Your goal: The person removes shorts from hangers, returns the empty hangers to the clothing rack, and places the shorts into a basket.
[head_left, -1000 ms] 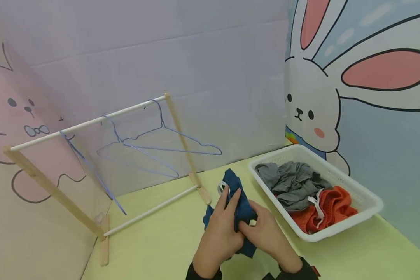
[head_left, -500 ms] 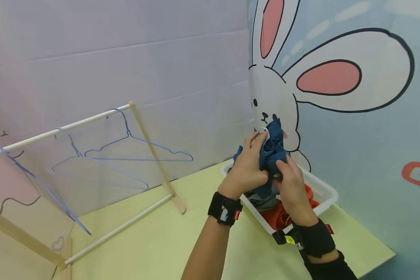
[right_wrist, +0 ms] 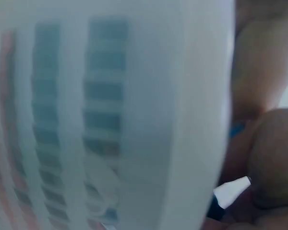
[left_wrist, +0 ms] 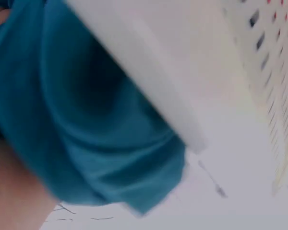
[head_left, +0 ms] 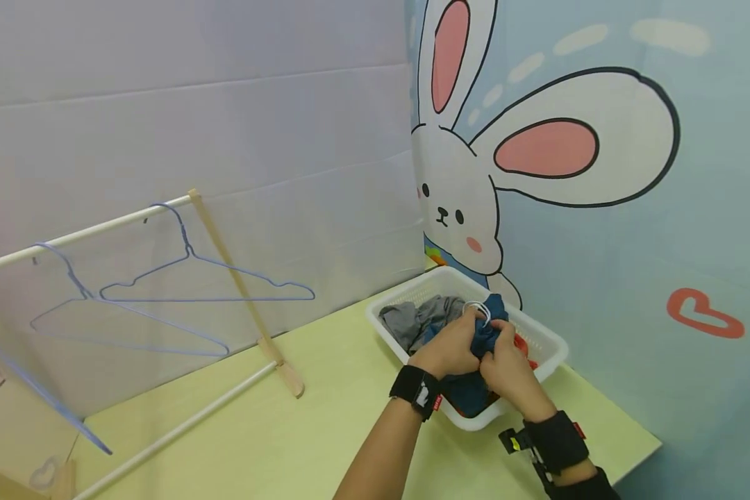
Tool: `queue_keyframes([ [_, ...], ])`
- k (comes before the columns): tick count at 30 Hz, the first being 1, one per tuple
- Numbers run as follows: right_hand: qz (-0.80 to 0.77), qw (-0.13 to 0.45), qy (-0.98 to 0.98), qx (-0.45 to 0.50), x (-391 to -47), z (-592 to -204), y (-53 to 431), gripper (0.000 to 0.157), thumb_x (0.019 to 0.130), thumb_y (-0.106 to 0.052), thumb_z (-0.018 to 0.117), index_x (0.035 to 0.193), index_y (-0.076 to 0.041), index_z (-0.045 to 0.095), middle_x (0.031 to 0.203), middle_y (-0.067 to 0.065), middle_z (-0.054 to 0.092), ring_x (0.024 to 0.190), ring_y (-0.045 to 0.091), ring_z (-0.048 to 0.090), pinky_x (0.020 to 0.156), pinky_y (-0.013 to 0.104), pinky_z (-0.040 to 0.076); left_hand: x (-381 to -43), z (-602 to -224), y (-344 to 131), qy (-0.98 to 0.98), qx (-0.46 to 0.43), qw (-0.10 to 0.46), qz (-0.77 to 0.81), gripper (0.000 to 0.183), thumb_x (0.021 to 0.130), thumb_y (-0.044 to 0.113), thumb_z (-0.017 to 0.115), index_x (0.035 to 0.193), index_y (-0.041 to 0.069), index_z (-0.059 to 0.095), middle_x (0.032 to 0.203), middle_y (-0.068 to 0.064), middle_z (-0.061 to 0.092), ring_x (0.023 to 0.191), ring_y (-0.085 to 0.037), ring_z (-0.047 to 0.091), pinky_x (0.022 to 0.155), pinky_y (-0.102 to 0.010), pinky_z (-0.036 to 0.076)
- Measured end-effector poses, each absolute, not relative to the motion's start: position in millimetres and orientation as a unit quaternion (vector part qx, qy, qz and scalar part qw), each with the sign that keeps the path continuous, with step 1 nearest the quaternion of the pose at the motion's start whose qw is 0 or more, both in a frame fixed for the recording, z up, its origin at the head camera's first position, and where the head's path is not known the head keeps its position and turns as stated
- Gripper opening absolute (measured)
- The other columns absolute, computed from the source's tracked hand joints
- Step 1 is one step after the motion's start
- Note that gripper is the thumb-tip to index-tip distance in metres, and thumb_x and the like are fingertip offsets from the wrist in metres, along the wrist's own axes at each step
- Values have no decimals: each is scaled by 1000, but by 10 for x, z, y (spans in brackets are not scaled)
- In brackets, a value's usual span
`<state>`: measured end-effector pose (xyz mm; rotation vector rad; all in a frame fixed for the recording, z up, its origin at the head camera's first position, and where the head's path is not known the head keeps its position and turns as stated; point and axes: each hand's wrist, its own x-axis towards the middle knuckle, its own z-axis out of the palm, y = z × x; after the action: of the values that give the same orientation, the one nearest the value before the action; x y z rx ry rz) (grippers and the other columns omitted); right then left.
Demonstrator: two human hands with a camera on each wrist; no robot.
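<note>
In the head view, a crumpled blue garment (head_left: 489, 340) with a white drawstring (head_left: 477, 310) lies bunched over the clothes in the white basket (head_left: 381, 333). My left hand (head_left: 453, 351) grips its left side, and my right hand (head_left: 509, 367) pinches the right side close by. Blue folds (left_wrist: 120, 153) hang beside the basket rim in the left wrist view. From the right wrist, the blurred basket wall (right_wrist: 149, 158) covers much of the frame; a small white tag (right_wrist: 233, 191) shows by the fingers. The garment's exact kind is hidden by its folds.
Grey cloth (head_left: 406, 323) and red cloth (head_left: 523, 347) lie in the basket. Left of it stands a wooden rack (head_left: 225, 257) with a white rail (head_left: 112, 223). Blue hangers (head_left: 206, 300) hang there. A wall meets the table's (head_left: 344, 410) back edge.
Both hands have carried the blue garment rightward from beside the basket, raised it over the basket, then lowered it onto the other clothes. The head view has turned right.
</note>
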<state>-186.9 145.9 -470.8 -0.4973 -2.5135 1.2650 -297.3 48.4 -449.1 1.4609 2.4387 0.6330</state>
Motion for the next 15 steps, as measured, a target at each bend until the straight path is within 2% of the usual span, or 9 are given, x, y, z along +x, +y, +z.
queue_keyframes([
  [2,394,145,-892,-166,-1899,-4730,1494,62,87,2,45,144,14,24,61,13,53,46,23,47,47,34,34,-2935,-4500,489,847,488,111,180,70,89,6,76,151,14,42,132,-2,64,103,-10,62,86,-24,48],
  [4,356,146,-908,-164,-1919,-4745,1521,58,85,1,50,138,16,31,61,15,54,47,26,51,47,36,37,-2890,-4501,498,861,478,108,139,68,91,11,75,152,16,45,141,2,61,121,-9,60,103,-29,48],
  [6,326,139,-921,-164,-1936,-4759,1542,52,85,-1,57,130,17,38,64,19,58,51,32,57,48,40,42,-2845,-4495,498,870,467,116,106,65,94,17,73,153,20,47,147,5,57,136,-11,53,115,-38,41],
  [8,284,140,-935,-161,-1935,-4768,1558,45,85,-5,64,120,16,46,69,22,61,58,37,63,54,46,49,-2810,-4492,499,876,459,126,79,64,97,22,69,156,25,46,155,8,50,149,-13,38,123,-45,30],
  [10,233,156,-947,-158,-1923,-4767,1573,38,84,-8,71,108,15,54,74,23,63,67,40,64,65,52,51,-2784,-4481,504,877,453,148,68,62,100,24,63,158,30,43,161,9,42,154,-13,29,125,-47,24],
  [12,187,182,-953,-155,-1908,-4763,1587,28,82,-9,74,96,13,63,76,23,63,73,42,62,74,56,48,-2762,-4456,510,876,447,169,64,58,103,28,55,159,33,41,165,9,37,156,-14,23,126,-48,21],
  [15,158,211,-953,-150,-1901,-4751,1599,14,81,-6,73,85,8,70,77,23,62,76,42,58,75,58,45,-2746,-4413,529,877,438,188,62,50,108,33,44,158,34,43,166,9,33,157,-13,23,125,-50,22],
])
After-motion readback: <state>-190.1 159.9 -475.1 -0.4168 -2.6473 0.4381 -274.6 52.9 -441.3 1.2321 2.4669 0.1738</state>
